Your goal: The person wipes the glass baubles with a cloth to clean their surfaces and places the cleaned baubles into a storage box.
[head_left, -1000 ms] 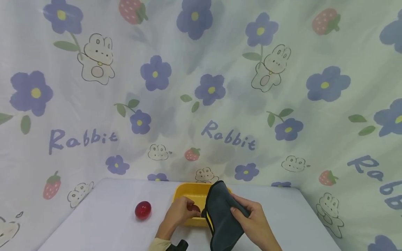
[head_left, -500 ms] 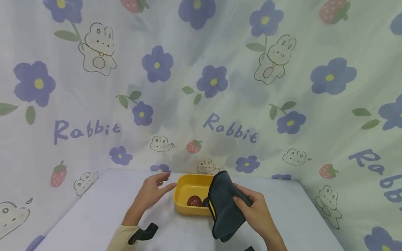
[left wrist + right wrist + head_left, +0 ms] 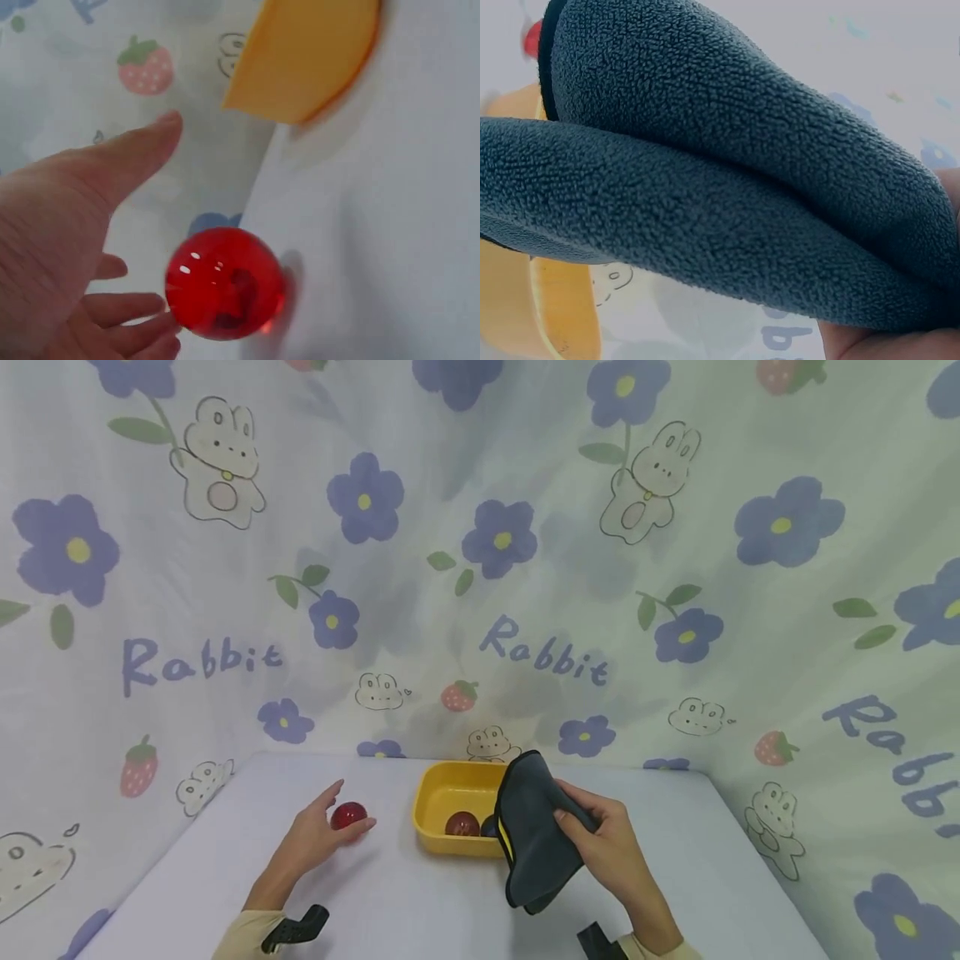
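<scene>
On the left of the table sits a clear red ball [image 3: 348, 816]. My left hand [image 3: 309, 837] reaches around it, thumb and fingers spread; in the left wrist view a wide gap separates the thumb from the ball [image 3: 225, 283], and the fingertips lie beside or behind it. My right hand [image 3: 609, 837] grips a folded dark grey towel [image 3: 536, 839] with black edging, held up over the right side of a yellow plastic bin [image 3: 442, 842]. Inside the bin lie a brownish-red ball [image 3: 462, 824] and a dark round thing [image 3: 489, 827], partly hidden by the towel.
The white tabletop [image 3: 420, 910] ends at a patterned curtain [image 3: 420, 568] hanging behind it and along its sides. The towel covers the bin's right part in the head view. Dark straps or mounts [image 3: 296, 929] sit on the wrists.
My left hand has let go of the brownish-red ball in the bin and moved left to the clear red ball. The right hand keeps the towel in nearly the same place.
</scene>
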{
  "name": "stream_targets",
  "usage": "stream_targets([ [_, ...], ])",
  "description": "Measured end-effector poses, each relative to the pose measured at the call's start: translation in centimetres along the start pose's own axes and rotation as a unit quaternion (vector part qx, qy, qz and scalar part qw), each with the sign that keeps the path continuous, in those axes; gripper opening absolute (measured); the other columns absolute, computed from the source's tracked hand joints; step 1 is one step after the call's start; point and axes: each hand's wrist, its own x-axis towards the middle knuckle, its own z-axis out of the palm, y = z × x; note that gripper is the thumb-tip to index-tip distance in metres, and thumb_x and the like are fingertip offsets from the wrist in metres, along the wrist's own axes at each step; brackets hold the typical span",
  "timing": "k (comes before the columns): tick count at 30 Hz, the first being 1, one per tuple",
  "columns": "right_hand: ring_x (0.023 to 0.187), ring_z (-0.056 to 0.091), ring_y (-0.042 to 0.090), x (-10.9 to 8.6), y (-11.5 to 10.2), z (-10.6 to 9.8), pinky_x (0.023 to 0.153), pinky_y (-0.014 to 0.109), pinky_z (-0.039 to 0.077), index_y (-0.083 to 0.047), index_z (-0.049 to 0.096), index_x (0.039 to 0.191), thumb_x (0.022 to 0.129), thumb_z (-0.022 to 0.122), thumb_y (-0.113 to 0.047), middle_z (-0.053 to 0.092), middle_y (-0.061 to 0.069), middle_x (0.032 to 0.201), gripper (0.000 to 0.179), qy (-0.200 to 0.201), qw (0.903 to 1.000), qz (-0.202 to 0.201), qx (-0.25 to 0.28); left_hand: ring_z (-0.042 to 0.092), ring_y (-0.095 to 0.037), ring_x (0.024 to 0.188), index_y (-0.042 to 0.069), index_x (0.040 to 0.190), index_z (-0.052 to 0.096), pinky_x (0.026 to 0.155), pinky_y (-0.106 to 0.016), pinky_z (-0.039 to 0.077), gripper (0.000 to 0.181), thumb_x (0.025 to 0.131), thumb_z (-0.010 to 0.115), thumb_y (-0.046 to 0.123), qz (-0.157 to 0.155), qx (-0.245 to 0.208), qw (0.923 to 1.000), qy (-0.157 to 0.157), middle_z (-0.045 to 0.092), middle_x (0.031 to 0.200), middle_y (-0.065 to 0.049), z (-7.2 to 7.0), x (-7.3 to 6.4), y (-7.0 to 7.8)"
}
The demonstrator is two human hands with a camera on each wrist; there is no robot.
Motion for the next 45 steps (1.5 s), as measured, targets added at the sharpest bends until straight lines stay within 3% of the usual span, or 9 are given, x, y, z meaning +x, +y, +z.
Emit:
stream_targets([
  [7, 0.119, 0.071, 0.031, 0.1, 0.0, -0.2, 0.089, 0.031, 0.064, -0.002, 0.064, 0.139, 0.097, 0.064, -0.002, 0.065, 0.022, 0.141, 0.042, 0.005, 1.0000, 0.000, 0.001, 0.050, -0.055, 0.131, -0.004, 0.157, 0.031, 0.101, -0.062, 0.055, 0.108, 0.081, 0.085, 0.050, 0.003, 0.017, 0.9999, -0.001, 0.049, 0.146, -0.037, 1.5, 0.5, -1.3],
  [15, 0.121, 0.070, 0.032, 0.1, 0.0, -0.4, 0.090, 0.030, 0.063, -0.002, 0.062, 0.141, 0.097, 0.063, -0.002, 0.064, 0.022, 0.142, 0.043, 0.003, 1.0000, 0.004, 0.001, 0.054, -0.056, 0.130, -0.010, 0.147, 0.048, 0.106, -0.065, 0.051, 0.081, 0.085, 0.084, 0.028, 0.032, 0.039, 0.9982, 0.033, 0.055, 0.141, -0.039, 1.4, 0.3, -1.7],
  [20, 0.121, 0.070, 0.034, 0.1, 0.0, -0.4, 0.091, 0.032, 0.064, -0.001, 0.061, 0.141, 0.098, 0.062, -0.001, 0.063, 0.022, 0.143, 0.043, 0.003, 1.0000, 0.006, -0.001, 0.059, -0.054, 0.125, -0.010, 0.142, 0.053, 0.104, -0.064, 0.052, 0.080, 0.084, 0.086, 0.033, 0.035, 0.041, 0.9979, 0.037, 0.060, 0.136, -0.037, 1.1, 0.4, -2.2],
  [26, 0.121, 0.070, 0.033, 0.2, 0.2, -0.3, 0.090, 0.030, 0.063, -0.001, 0.061, 0.141, 0.098, 0.062, -0.001, 0.063, 0.021, 0.142, 0.043, 0.001, 1.0000, 0.004, 0.001, 0.061, -0.050, 0.123, -0.009, 0.139, 0.057, 0.102, -0.061, 0.055, 0.080, 0.082, 0.087, 0.037, 0.008, 0.022, 0.9992, 0.033, 0.064, 0.133, -0.033, 1.1, 0.1, -2.0],
  [31, 0.122, 0.069, 0.034, 0.3, 0.1, -0.3, 0.091, 0.029, 0.062, 0.000, 0.062, 0.141, 0.098, 0.062, -0.002, 0.063, 0.021, 0.142, 0.043, -0.003, 1.0000, -0.006, -0.005, 0.061, -0.047, 0.124, -0.005, 0.145, 0.054, 0.100, -0.055, 0.058, 0.088, 0.081, 0.087, 0.046, -0.016, -0.016, 0.9995, 0.024, 0.064, 0.137, -0.030, 0.6, -0.9, 0.0],
  [34, 0.124, 0.068, 0.033, 0.3, 0.0, -0.2, 0.093, 0.029, 0.062, 0.000, 0.062, 0.141, 0.098, 0.062, -0.002, 0.063, 0.021, 0.143, 0.043, -0.006, 0.9999, -0.011, -0.007, 0.062, -0.045, 0.125, -0.001, 0.147, 0.053, 0.098, -0.051, 0.060, 0.092, 0.080, 0.086, 0.052, -0.013, -0.044, 0.9985, 0.030, 0.064, 0.139, -0.027, 0.0, -1.8, 1.7],
  [45, 0.124, 0.068, 0.032, 0.1, -0.3, 0.2, 0.093, 0.028, 0.062, -0.002, 0.062, 0.141, 0.098, 0.062, -0.002, 0.063, 0.021, 0.143, 0.043, -0.011, 0.9998, -0.014, -0.004, 0.068, -0.037, 0.124, 0.004, 0.144, 0.059, 0.097, -0.040, 0.062, 0.080, 0.081, 0.087, 0.044, 0.051, -0.163, 0.9846, 0.037, 0.066, 0.140, -0.021, -1.0, -4.9, 9.5],
])
